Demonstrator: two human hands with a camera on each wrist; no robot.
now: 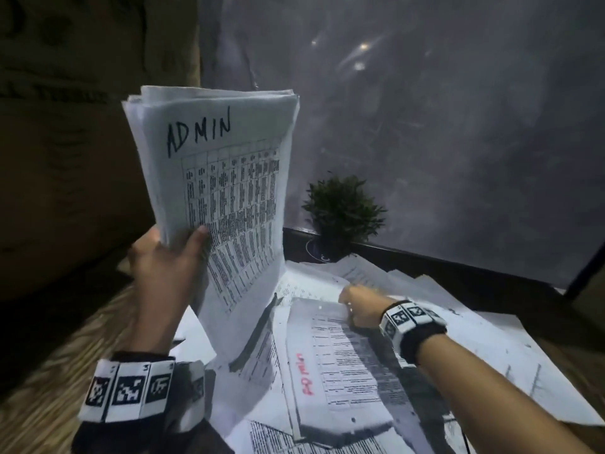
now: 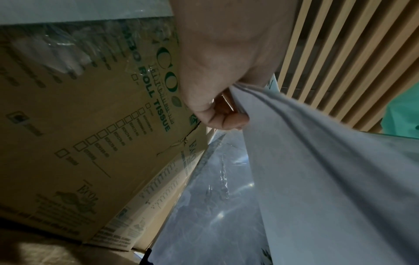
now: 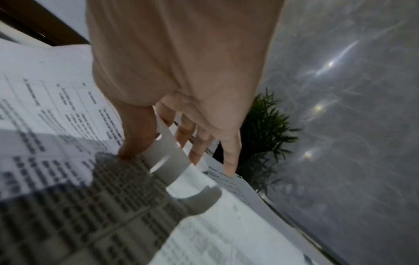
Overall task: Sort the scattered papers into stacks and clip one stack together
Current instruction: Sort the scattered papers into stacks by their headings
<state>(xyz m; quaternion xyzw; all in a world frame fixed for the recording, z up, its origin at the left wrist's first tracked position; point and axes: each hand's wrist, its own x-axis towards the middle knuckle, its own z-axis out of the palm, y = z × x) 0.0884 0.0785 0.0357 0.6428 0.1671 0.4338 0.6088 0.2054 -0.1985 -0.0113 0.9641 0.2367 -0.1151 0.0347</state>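
Observation:
My left hand (image 1: 170,257) grips the lower left corner of a thick paper stack (image 1: 226,178) and holds it upright above the table; its top sheet has a printed table and "ADMIN" in black ink. In the left wrist view the fingers (image 2: 222,116) curl round the stack's (image 2: 317,179) edge. My right hand (image 1: 358,306) reaches over the scattered papers (image 1: 458,339). Its thumb and fingers (image 3: 136,136) pinch the curled, hole-punched edge of a sheet (image 3: 167,161), at the far end of a sheet with red lettering (image 1: 343,365). No clip shows.
A small potted plant (image 1: 343,211) stands at the table's far edge behind the papers. A large cardboard box (image 1: 65,158) fills the left side. Cloudy plastic sheeting (image 1: 458,126) hangs behind. Bare wooden table (image 1: 49,371) shows at the lower left.

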